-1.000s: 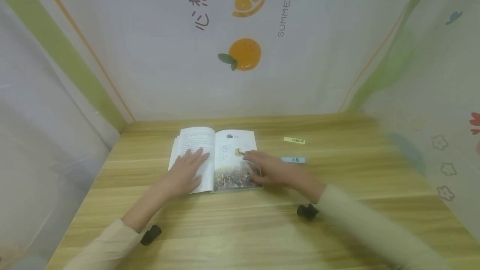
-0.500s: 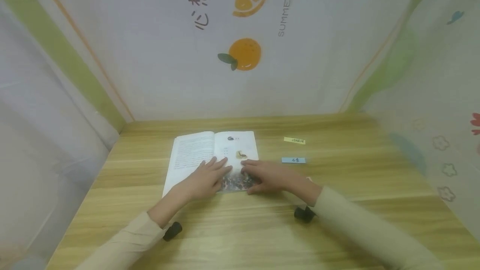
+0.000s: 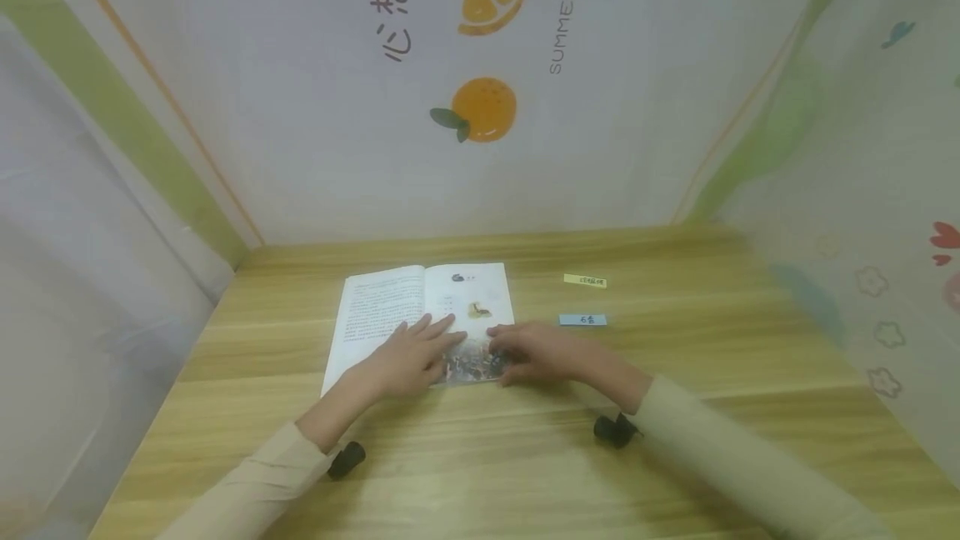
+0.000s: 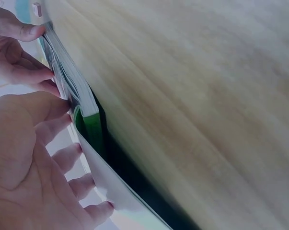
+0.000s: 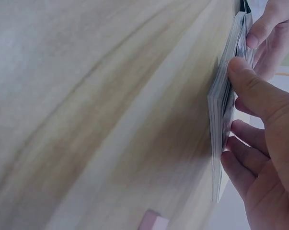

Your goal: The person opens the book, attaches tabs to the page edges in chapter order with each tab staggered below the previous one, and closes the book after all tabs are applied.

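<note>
An open book [image 3: 382, 307] lies on the wooden table, text on its left page and pictures on the right. My left hand [image 3: 405, 363] presses with spread fingers across the lower part of the fold, reaching onto the right page. On the lower right side of the book rests my right hand [image 3: 543, 351], fingers bent and fingertips touching the page. In the right wrist view, its thumb [image 5: 245, 72] lies by the edge of the page block. Part of the green cover [image 4: 92, 129] shows below the pages in the left wrist view.
To the right of the book lie a yellow paper strip [image 3: 586, 281] and a blue paper strip [image 3: 582, 320], both with handwriting. A small pink and white block [image 5: 154, 220] sits on the table near the right hand. A printed curtain [image 3: 622, 148] stands behind the table.
My left hand has moved right from the left page to the fold. The raised left page now lies flatter and lower. My right hand has stayed near the same spot, its fingers slightly more bent.
</note>
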Demonstrator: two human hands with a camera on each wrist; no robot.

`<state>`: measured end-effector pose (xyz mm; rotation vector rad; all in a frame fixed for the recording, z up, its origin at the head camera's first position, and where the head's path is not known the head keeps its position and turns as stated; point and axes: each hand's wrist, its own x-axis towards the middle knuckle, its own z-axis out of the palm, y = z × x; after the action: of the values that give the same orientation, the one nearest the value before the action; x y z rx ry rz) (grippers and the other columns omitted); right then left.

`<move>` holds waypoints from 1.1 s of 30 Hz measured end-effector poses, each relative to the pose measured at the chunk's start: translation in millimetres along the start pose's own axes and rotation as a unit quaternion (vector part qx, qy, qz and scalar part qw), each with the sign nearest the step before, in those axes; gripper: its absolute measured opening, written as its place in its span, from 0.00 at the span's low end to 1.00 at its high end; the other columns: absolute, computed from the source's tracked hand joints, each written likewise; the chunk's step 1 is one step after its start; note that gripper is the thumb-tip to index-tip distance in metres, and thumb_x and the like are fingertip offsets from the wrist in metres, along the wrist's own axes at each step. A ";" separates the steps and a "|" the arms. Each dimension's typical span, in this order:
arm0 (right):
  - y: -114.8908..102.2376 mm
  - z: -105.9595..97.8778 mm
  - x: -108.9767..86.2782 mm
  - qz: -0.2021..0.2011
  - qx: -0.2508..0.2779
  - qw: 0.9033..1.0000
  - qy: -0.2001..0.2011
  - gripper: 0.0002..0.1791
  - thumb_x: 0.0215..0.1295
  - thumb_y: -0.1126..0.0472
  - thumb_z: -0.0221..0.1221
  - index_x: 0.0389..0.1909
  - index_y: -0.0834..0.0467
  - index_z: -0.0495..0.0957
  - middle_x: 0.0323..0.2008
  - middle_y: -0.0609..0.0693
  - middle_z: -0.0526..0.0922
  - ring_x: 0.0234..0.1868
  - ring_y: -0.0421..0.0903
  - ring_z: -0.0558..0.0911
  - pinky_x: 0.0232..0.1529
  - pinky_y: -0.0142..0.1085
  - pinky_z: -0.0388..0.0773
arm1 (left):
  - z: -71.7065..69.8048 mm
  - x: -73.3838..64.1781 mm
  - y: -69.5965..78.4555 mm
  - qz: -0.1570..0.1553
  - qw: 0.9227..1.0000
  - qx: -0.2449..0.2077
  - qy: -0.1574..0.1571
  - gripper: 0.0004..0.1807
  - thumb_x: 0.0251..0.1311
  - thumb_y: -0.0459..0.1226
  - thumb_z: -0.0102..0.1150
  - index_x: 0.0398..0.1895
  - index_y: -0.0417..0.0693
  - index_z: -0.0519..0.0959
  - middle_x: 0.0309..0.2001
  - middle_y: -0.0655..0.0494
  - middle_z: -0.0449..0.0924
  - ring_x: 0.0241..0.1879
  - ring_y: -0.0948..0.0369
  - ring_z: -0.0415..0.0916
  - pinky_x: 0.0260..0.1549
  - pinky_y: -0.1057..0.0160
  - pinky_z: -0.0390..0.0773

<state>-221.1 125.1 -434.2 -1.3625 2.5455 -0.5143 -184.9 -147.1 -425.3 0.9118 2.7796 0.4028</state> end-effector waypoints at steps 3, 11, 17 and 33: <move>1.1 -2.4 0.5 0.005 0.014 1.000 -0.008 0.25 0.63 0.50 0.70 0.58 0.56 0.81 0.67 0.55 0.74 0.63 0.51 0.77 0.64 0.40 0.73 | -0.7 -0.6 -1.7 0.002 1.000 0.002 -0.001 0.29 0.75 0.41 0.50 0.77 0.50 0.64 0.79 0.45 0.51 0.75 0.36 0.47 0.68 0.30 0.46; 1.1 -6.1 -0.1 0.007 0.026 1.000 -0.015 0.25 0.63 0.51 0.69 0.59 0.56 0.81 0.67 0.55 0.74 0.67 0.51 0.74 0.67 0.41 0.68 | -3.2 -3.0 -4.2 0.003 1.000 0.005 -0.003 0.29 0.75 0.41 0.50 0.77 0.49 0.65 0.79 0.45 0.52 0.75 0.37 0.48 0.67 0.30 0.49; 0.7 -6.3 -0.3 0.000 0.016 1.000 -0.017 0.23 0.65 0.51 0.68 0.59 0.56 0.81 0.67 0.56 0.74 0.66 0.52 0.74 0.66 0.42 0.69 | -2.3 -4.1 -6.4 0.002 1.000 0.000 -0.008 0.29 0.76 0.42 0.50 0.77 0.50 0.64 0.79 0.46 0.51 0.75 0.38 0.46 0.68 0.30 0.48; -0.3 -5.4 5.5 0.001 -0.006 1.000 -0.018 0.30 0.58 0.48 0.73 0.58 0.58 0.81 0.70 0.58 0.70 0.65 0.53 0.75 0.65 0.43 0.71 | -2.4 -3.1 -4.8 -0.007 1.000 -0.002 -0.019 0.34 0.74 0.53 0.54 0.78 0.50 0.64 0.79 0.46 0.49 0.76 0.38 0.44 0.69 0.31 0.45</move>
<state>-225.7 121.5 -429.2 -1.3615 2.5257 -0.4709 -185.7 -153.1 -424.2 0.8891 2.7490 0.3853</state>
